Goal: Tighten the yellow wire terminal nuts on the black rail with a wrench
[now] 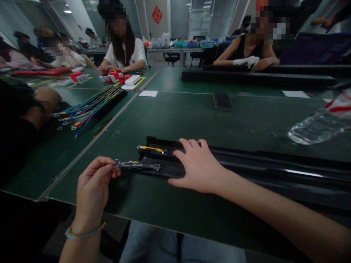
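My left hand (95, 184) pinches the open end of a silver combination wrench (138, 165) between thumb and fingers. The wrench lies nearly level, its ring end around a fastener inside the left end of a long black channel-shaped rail (263, 160). My right hand (201, 168) spans the rail from above, fingers over its far wall and thumb at the near side, gripping it. Left of those fingers, a short yellow wire (150, 148) with ring terminals is fixed at one end by a bolt. A second yellow wire (134, 162) is mostly hidden behind the wrench.
On the green table (175, 117), a bundle of coloured cables (93, 106) with ring terminals lies left. A plastic bottle (315, 126) lies at right, with a small blurred dark object (222, 101) farther back. Co-workers sit opposite, near another black rail (255, 78). A person's arm is at left.
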Tool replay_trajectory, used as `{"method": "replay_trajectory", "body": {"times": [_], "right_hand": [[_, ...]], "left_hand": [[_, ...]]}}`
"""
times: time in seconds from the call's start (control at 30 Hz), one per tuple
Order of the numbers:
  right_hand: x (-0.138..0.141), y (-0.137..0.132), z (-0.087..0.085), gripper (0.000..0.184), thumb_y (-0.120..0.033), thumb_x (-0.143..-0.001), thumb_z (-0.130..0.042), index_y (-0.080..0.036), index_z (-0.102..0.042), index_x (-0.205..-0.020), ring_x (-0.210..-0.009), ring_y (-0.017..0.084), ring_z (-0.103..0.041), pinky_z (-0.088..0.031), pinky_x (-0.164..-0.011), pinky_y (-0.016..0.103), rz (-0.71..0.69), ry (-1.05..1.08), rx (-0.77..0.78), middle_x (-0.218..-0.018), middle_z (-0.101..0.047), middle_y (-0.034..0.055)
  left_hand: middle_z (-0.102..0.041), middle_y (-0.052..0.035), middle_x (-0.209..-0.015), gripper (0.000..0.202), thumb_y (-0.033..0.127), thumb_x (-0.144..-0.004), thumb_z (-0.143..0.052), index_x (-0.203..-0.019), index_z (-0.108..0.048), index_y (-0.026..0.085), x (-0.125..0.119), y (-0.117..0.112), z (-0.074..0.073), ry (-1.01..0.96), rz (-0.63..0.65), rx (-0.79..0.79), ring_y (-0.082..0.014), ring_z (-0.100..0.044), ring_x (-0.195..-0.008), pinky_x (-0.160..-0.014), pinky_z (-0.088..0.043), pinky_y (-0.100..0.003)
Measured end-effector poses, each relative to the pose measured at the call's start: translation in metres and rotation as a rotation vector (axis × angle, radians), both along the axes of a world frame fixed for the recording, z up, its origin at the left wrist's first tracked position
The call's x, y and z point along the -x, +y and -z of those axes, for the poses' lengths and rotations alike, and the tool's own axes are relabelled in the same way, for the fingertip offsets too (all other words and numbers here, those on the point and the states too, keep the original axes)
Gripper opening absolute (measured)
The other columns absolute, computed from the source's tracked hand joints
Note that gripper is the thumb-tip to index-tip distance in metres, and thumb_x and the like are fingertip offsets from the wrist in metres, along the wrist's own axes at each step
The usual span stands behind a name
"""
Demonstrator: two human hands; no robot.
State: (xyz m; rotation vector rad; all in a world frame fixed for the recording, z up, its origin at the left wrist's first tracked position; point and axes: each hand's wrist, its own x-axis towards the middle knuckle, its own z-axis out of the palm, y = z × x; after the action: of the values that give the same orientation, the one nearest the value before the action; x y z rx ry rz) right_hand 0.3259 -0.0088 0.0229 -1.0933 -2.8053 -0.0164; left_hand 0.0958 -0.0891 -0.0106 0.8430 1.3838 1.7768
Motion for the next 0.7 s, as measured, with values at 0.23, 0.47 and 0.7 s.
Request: {"method": "replay_trajectory", "body": {"times": [0.23, 0.47, 0.7], "right_hand": [[0.0, -0.0001, -0.0006, 0.07, -0.069, -0.064, -0.034, -0.017, -0.056, -0.105, -0.107, 0.034, -0.037, -0.022, -0.085, 0.05, 0.004, -0.006, -0.001, -0.123, -0.04, 0.0184], [-0.0001, -0.0006, -0.0017, 0.069, -0.068, -0.064, -0.036, -0.017, -0.056, -0.105, -0.107, 0.034, -0.037, -0.021, -0.086, 0.05, 0.004, -0.012, 0.006, -0.123, -0.04, 0.0181], [0.0006, -0.0007, -0.0016, 0.069, -0.068, -0.064, -0.037, -0.017, -0.056, -0.105, -0.107, 0.035, -0.037, -0.022, -0.086, 0.05, 0.004, -0.003, 0.003, -0.123, -0.04, 0.0188]], "left_hand": [[-0.056, -0.0009, -0.066, 0.016, 0.01, -0.066, -0.055, -0.081, -0.061, 0.015, 0.002, 0.0026, 0.0036, 0.042, 0.0, -0.028, -0.0105, -0.05, -0.056, -0.049, -0.04, -0.017], [-0.059, -0.0022, -0.073, 0.022, 0.014, -0.065, -0.059, -0.087, -0.063, 0.015, 0.0025, 0.0052, 0.0055, 0.036, -0.001, 0.025, -0.0106, -0.054, -0.063, -0.056, -0.044, -0.016], [-0.063, -0.0057, -0.085, 0.044, 0.023, -0.065, -0.061, -0.108, -0.057, 0.016, 0.0011, 0.0065, 0.002, 0.071, 0.07, 0.122, -0.0163, -0.057, -0.082, -0.067, -0.044, -0.019]]}}
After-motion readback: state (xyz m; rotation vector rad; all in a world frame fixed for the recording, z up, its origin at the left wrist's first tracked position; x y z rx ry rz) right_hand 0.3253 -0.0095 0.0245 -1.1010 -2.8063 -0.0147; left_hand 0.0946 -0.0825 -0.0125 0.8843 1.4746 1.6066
